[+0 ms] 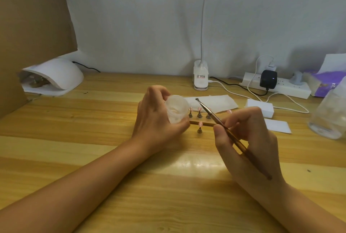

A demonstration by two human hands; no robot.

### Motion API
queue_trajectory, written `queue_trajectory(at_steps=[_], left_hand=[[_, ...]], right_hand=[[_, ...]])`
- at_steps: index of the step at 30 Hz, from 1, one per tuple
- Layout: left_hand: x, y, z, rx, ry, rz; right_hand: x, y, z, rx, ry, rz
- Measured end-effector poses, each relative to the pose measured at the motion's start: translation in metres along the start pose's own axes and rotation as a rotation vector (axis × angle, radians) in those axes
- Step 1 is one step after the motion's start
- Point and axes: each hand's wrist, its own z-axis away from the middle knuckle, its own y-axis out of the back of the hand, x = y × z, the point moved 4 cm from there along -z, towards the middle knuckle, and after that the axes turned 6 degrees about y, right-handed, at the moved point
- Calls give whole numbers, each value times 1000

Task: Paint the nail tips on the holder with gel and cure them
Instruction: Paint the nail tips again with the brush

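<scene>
Nail tips (200,124), pale pink, sit on small brass-coloured stands (199,130).

The left hand (155,118) wraps a frosted jar (177,109) whose contents are too blurred to tell, and it covers the left end of the holder (204,124). The right hand (247,139), pinching the brush (211,113), hides the holder's right end. The nail tips (200,124) are too small to show any coat (only pinkish specks). Far left, the cardboard (33,17) hides part of the curing lamp (56,77), and what lies inside the lamp is unclear. The neck of the desk lamp (201,75) runs off the top edge. The clear container (331,116) and the purple packet (325,82) are cut by the right edge.
</scene>
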Motion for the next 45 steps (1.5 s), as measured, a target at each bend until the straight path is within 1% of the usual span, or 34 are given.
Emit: queue_trajectory(at_steps=[3,5,7,9,15,17,19,20,21,22,24,27,30,33,37,41,45], left_hand=[[-17,-4,-7,-27,242,31],[-27,-7,-9,-67,365,66],[-34,-10,-10,-105,433,62],[-37,-12,-10,-133,450,44],[-34,-12,-9,-162,412,-34],[-26,-6,-9,-79,335,-85],[-11,3,-6,71,166,-100],[-2,6,-3,109,90,-71],[5,5,0,96,46,-19],[11,3,4,39,37,51],[17,-5,11,-144,59,119],[16,-16,13,-346,62,19],[14,-21,14,-461,35,-25],[14,-24,15,-500,-16,-27],[16,-25,11,-511,-6,90],[16,-26,10,-489,-13,143],[14,-23,10,-479,-13,165]], right_hand=[[7,0,-2,4,-125,-50],[11,0,-3,10,-175,-84],[13,1,-3,7,-198,-99],[15,1,-4,14,-230,-127],[22,3,-4,32,-342,-170],[25,3,-4,28,-393,-187],[29,4,-3,36,-447,-223],[31,4,-3,46,-477,-258],[34,5,-2,56,-511,-301],[36,5,-1,64,-548,-347],[40,3,0,66,-611,-424],[43,0,1,35,-677,-490],[43,-2,1,-19,-735,-557],[44,-4,2,-41,-749,-571],[44,-6,1,-32,-707,-457],[46,-8,1,1,-756,-466],[42,-11,3,-84,-721,-421]])
